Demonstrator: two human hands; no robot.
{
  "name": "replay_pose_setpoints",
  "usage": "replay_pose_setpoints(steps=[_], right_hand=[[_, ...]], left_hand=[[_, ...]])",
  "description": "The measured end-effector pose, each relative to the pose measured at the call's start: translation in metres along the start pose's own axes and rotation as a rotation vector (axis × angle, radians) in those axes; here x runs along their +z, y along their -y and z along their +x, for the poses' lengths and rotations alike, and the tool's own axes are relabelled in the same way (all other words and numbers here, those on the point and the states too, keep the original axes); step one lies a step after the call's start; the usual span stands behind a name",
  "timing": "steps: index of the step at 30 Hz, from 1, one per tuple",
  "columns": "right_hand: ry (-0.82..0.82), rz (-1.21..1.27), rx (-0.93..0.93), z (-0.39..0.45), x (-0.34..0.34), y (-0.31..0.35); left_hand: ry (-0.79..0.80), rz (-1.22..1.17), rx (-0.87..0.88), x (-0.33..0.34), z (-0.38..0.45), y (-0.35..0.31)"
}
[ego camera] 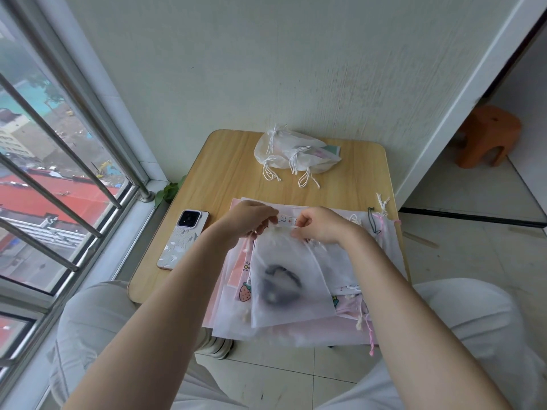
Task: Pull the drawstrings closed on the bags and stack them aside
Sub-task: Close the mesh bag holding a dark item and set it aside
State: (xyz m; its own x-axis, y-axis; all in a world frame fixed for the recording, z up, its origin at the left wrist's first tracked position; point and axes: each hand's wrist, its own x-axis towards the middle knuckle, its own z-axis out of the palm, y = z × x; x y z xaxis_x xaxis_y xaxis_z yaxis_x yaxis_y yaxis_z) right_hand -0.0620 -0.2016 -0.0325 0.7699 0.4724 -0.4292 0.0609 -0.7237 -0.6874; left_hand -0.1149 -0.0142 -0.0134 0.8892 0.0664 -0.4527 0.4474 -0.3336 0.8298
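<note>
Both hands pinch the top hem of a frosted bag [288,279], left hand [247,218] and right hand [321,224], over the near pile of open bags [233,318]; closed bags [291,153] lie far on the table [225,170].

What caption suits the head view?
Both hands pinch the top of a frosted bag; closed bags lie behind.

Desk [225,161] — light wood-grain laminate, smooth, matt. Bag [284,279] — frosted translucent fabric. Window bars [59,137], left of frame — brushed metal.
</note>
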Motion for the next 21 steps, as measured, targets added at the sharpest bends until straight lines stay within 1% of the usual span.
replay_pose_setpoints(steps=[2,6,10,13,15,18,21], right_hand=[[-0.003,-0.007,-0.019,-0.001,0.001,0.002],[0.024,0.032,-0.033,-0.005,-0.001,0.005],[0.012,0.042,-0.043,-0.011,-0.010,0.014],[0.025,0.236,-0.107,-0.013,-0.017,0.025],[0.007,0.344,-0.141,-0.013,-0.018,0.032],[-0.068,0.401,-0.172,-0.009,-0.017,0.038],[-0.148,0.523,-0.223,-0.003,-0.012,0.037]], left_hand=[[0.005,-0.145,0.047,0.002,0.002,0.005],[0.030,-0.220,0.090,0.010,0.001,0.007],[-0.092,-0.087,0.127,0.019,-0.001,0.005],[-0.158,0.015,0.134,0.024,0.000,0.004],[-0.125,0.058,0.111,0.025,-0.001,0.001],[0.030,0.005,0.069,0.024,-0.004,-0.001],[0.119,0.071,0.114,0.021,-0.006,0.003]])
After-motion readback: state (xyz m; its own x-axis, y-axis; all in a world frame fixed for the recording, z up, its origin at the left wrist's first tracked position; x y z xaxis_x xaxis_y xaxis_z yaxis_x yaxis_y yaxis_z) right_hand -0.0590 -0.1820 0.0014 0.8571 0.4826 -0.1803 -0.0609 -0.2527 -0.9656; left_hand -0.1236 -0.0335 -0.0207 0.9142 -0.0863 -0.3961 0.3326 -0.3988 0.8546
